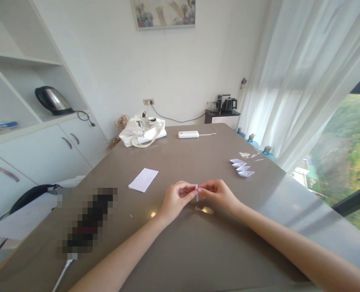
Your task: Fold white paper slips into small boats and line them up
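Head view. A small folded paper (pixel 197 192), white and narrow, is seen edge-on and upright, held just above the grey-brown table (pixel 180 251) near its middle. It is pinched from both sides. The left hand (pixel 175 200) is curled nearly closed, thumb and forefinger pressed on the left face of the paper. The right hand (pixel 219 194) is likewise curled, its fingertips closed on the right face. The two hands almost meet at the paper.

A flat white sheet (pixel 143 179) is shown on the table beyond the left hand. A row of folded paper pieces (pixel 242 167) lies beyond the right hand. A white handbag (pixel 142 132) and a power bank (pixel 188 134) are placed at the far edge.
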`<action>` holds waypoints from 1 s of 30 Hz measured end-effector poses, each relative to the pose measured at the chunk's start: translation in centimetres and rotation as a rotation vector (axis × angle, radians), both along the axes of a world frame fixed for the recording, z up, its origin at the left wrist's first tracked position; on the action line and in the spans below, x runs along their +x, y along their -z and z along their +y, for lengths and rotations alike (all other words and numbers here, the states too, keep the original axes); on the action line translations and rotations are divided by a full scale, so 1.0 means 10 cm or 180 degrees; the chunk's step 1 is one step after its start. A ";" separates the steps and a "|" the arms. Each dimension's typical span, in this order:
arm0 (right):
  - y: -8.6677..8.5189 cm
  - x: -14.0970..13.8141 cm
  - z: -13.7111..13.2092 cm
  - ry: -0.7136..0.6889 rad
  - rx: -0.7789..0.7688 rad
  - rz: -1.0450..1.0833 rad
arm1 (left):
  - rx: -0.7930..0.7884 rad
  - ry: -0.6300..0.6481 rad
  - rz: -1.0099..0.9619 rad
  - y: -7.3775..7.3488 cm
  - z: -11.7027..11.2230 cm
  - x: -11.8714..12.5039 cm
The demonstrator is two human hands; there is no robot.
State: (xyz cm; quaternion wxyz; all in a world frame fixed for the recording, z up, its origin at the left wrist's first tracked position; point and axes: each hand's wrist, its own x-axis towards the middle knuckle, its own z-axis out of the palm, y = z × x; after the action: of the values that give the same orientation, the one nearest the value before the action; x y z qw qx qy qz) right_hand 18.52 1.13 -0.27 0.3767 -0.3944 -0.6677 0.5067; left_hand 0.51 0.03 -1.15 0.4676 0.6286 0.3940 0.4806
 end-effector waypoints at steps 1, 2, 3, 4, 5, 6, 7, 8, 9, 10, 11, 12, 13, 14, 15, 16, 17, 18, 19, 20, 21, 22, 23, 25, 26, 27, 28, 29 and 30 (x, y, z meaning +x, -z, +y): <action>0.00 0.00 0.00 0.0020 -0.0024 0.0008 | 0.0013 0.0009 -0.0019 0.00 0.00 0.00; -0.01 0.00 0.00 0.0044 -0.0035 0.0002 | 0.0001 0.0026 -0.0051 -0.01 0.00 0.00; -0.01 0.00 -0.01 0.0064 -0.0035 -0.0014 | -0.0018 0.0047 -0.0086 -0.01 0.00 0.01; -0.02 -0.01 -0.01 0.0078 -0.0026 -0.0036 | -0.0031 0.0061 -0.0119 -0.01 0.00 0.01; -0.03 -0.01 -0.02 0.0076 -0.0007 -0.0061 | -0.0037 0.0074 -0.0143 -0.01 0.00 0.01; -0.03 -0.02 -0.03 0.0069 0.0022 -0.0089 | -0.0029 0.0086 -0.0154 -0.01 0.00 0.02; -0.04 -0.02 -0.03 0.0066 0.0061 -0.0111 | -0.0008 0.0094 -0.0150 -0.01 0.00 0.02; -0.04 -0.02 -0.03 0.0071 0.0099 -0.0130 | 0.0018 0.0102 -0.0132 0.00 0.00 0.02; -0.04 -0.02 -0.03 0.0085 0.0127 -0.0144 | 0.0052 0.0105 -0.0111 0.00 -0.01 0.03; -0.04 -0.02 -0.03 0.0097 0.0140 -0.0146 | 0.0084 0.0108 -0.0086 0.01 -0.01 0.03; -0.04 -0.02 -0.03 0.0097 0.0129 -0.0133 | 0.0113 0.0108 -0.0056 0.01 -0.01 0.03; -0.03 -0.02 -0.02 0.0089 0.0090 -0.0103 | 0.0137 0.0108 -0.0015 0.01 -0.02 0.03; -0.02 -0.02 -0.02 0.0067 0.0028 -0.0065 | 0.0161 0.0114 0.0041 0.00 -0.03 0.03; -0.01 -0.01 -0.01 0.0040 -0.0050 -0.0022 | 0.0200 0.0123 0.0109 -0.01 -0.04 0.03; 0.00 -0.01 0.00 0.0019 -0.0139 0.0021 | 0.0263 0.0144 0.0200 -0.02 -0.05 0.03; 0.01 -0.01 0.00 0.0007 -0.0234 0.0051 | 0.0358 0.0165 0.0322 -0.04 -0.06 0.04; 0.01 0.00 0.01 0.0010 -0.0320 0.0065 | 0.0486 0.0183 0.0466 -0.06 -0.07 0.04; 0.01 0.00 0.01 0.0023 -0.0386 0.0071 | 0.0633 0.0180 0.0643 -0.07 -0.08 0.04; 0.02 -0.01 0.01 0.0037 -0.0434 0.0085 | 0.0781 0.0130 0.0832 -0.08 -0.09 0.04; 0.02 -0.01 0.01 0.0039 -0.0467 0.0118 | 0.0912 0.0053 0.1009 -0.09 -0.09 0.05; 0.01 -0.01 0.00 0.0021 -0.0489 0.0179 | 0.1011 -0.0040 0.1141 -0.09 -0.09 0.04; 0.01 -0.02 0.00 -0.0026 -0.0511 0.0259 | 0.1062 -0.0119 0.1201 -0.09 -0.09 0.04; 0.01 -0.02 0.00 -0.0097 -0.0541 0.0343 | 0.1067 -0.0165 0.1199 -0.08 -0.08 0.04; 0.01 -0.03 -0.01 -0.0240 -0.0639 0.0488 | 0.0976 -0.0186 0.1095 -0.06 -0.07 0.03; 0.01 -0.04 -0.01 -0.0295 -0.0692 0.0536 | 0.0911 -0.0183 0.1034 -0.05 -0.06 0.02; 0.00 -0.04 -0.01 -0.0333 -0.0725 0.0565 | 0.0866 -0.0190 0.1002 -0.05 -0.06 0.02; 0.00 -0.04 -0.01 -0.0357 -0.0729 0.0576 | 0.0852 -0.0211 0.1000 -0.04 -0.05 0.01; 0.00 -0.04 -0.02 -0.0361 -0.0698 0.0573 | 0.0868 -0.0243 0.1010 -0.04 -0.05 0.01; -0.01 -0.04 -0.02 -0.0352 -0.0637 0.0550 | 0.0896 -0.0273 0.1016 -0.05 -0.05 0.01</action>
State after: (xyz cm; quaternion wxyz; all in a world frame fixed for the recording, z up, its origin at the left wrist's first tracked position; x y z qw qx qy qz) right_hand 18.08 0.95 -0.20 0.3630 -0.3475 -0.5996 0.6229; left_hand 0.62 -0.45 -0.70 0.2860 0.7384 0.4185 0.4448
